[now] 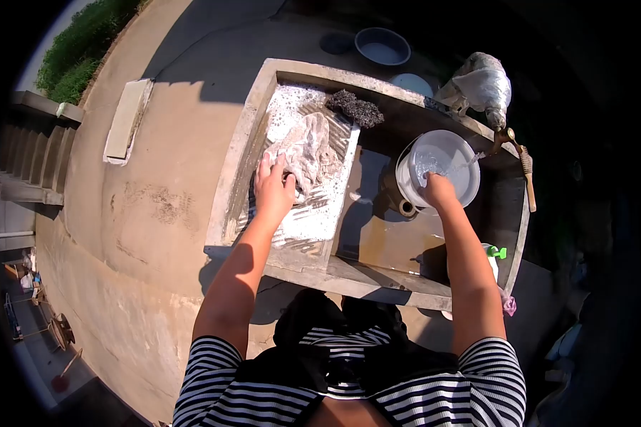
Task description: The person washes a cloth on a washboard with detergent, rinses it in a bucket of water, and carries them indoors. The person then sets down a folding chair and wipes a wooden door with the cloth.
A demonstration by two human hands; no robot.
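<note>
My left hand (274, 191) rests with its fingers apart on the near edge of a wet, pale cloth (310, 146). The bunched cloth lies on the ribbed, suds-covered washboard slab (313, 220) of a concrete wash trough (228, 181). My right hand (436, 190) reaches over the near rim of a white bucket (463, 167) in the trough's deeper basin. Its fingers point down into the bucket's water, and their grip is hidden. Water runs from a brass tap (504, 135) into the bucket.
A dark mesh scrubber (356, 108) lies at the slab's far edge. A wooden-handled brush (528, 178) hangs by the tap on the right rim. A bottle with a green trigger top (497, 252) stands at the near right. Behind the trough sits a basin (382, 47).
</note>
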